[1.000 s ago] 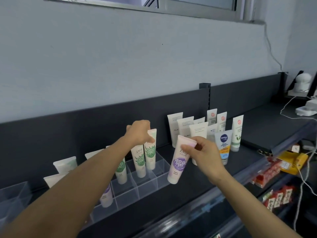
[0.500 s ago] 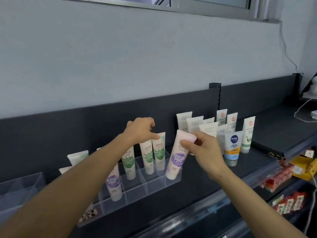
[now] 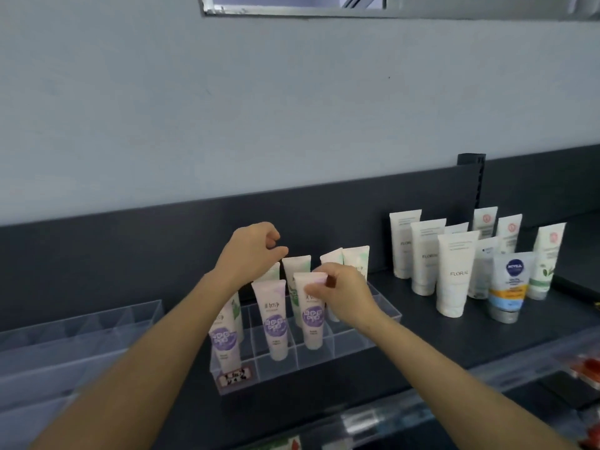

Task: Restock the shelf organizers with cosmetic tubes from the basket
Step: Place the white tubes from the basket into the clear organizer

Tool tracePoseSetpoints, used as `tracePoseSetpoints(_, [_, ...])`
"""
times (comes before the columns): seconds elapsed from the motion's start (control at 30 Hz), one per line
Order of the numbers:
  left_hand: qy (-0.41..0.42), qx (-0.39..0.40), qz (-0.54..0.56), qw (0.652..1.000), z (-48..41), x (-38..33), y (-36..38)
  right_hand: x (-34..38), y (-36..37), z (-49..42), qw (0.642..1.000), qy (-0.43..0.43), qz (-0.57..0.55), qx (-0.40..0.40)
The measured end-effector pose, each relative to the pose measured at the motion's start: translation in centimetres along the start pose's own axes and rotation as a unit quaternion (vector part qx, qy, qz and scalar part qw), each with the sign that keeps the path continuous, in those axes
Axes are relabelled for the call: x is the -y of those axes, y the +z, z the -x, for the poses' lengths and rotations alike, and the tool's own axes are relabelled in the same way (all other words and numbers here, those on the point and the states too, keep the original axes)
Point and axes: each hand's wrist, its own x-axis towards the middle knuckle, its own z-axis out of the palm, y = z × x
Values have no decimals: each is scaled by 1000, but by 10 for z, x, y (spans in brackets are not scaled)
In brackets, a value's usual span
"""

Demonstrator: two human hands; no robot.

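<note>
Purple-label cosmetic tube [image 3: 312, 323]: pale pink body, round violet label, standing cap-down in a front-row compartment of the clear acrylic organizer [image 3: 357, 339]. The right hand [image 3: 345, 297] pinches its top edge. Two matching tubes [image 3: 274, 323] stand in the organizer's front row, and green-label tubes [image 3: 296, 269] stand in its back row. The left hand [image 3: 250, 254] hovers above the back row, fingers curled, gripping nothing visible.

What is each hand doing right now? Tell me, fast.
Left hand: fingers curled, holding nothing, above the green tubes.
Right hand: pinching the top of a purple-label tube standing in the clear organizer.
</note>
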Motion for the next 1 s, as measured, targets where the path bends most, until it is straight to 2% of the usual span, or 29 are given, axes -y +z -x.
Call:
tracePoseSetpoints(0.27, [24,-9,15,1000,28,-7,-10,-1,5,-3,1000,-10,25,10])
tracePoseSetpoints(0.4, [49,-9,6,999,39,-23,-4,-6,-4,10,1000,-6,3,-12])
tracePoseSetpoints(0.6, [149,12,-21,988,64,-65,25,-32,-42,50,997,5,17,-73])
tracePoseSetpoints(0.8, [261,83,16,962,90,-112,79,-73,-95,114,986,107,26,-123])
tracePoseSetpoints(1.0, [311,191,48,930,122,-158,157,-140,-114,193,959,240,47,-144])
